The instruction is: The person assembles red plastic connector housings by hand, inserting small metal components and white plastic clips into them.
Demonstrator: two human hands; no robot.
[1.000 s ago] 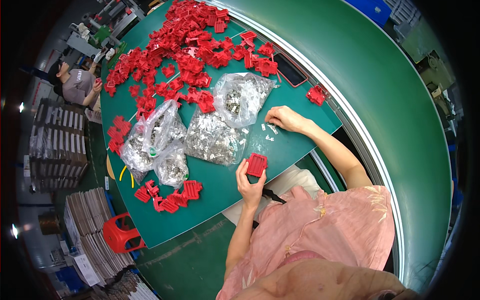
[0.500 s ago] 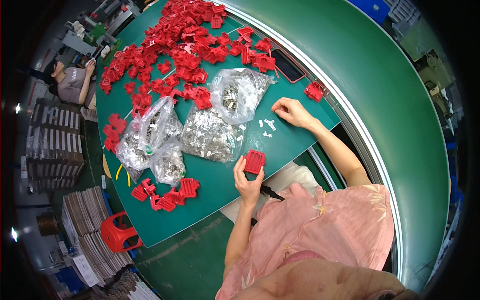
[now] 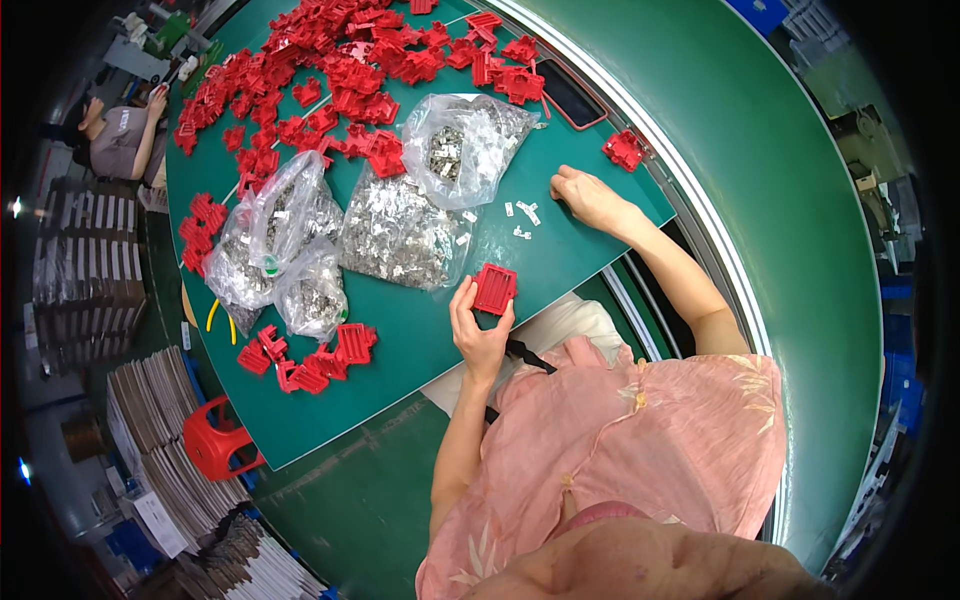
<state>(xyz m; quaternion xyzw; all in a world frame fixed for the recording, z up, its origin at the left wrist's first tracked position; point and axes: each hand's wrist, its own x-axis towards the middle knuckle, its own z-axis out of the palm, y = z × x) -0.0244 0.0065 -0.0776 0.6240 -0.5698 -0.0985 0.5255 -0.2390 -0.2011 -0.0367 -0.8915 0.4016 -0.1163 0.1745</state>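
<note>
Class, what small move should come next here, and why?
Probably shift the right hand to the loose pieces: they lie close by on the table, while the left hand holds a red part. Whether the right hand holds a piece is unclear.

The left fingers [image 3: 461, 308] grip thumb-opposed; the right fingers [image 3: 567, 184] curl inward.

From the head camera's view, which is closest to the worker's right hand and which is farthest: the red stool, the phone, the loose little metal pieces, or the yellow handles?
From the right hand:
1. Loose little metal pieces: just left.
2. Phone: beyond the hand.
3. Yellow handles: far left.
4. Red stool: past the table's left edge.
</note>
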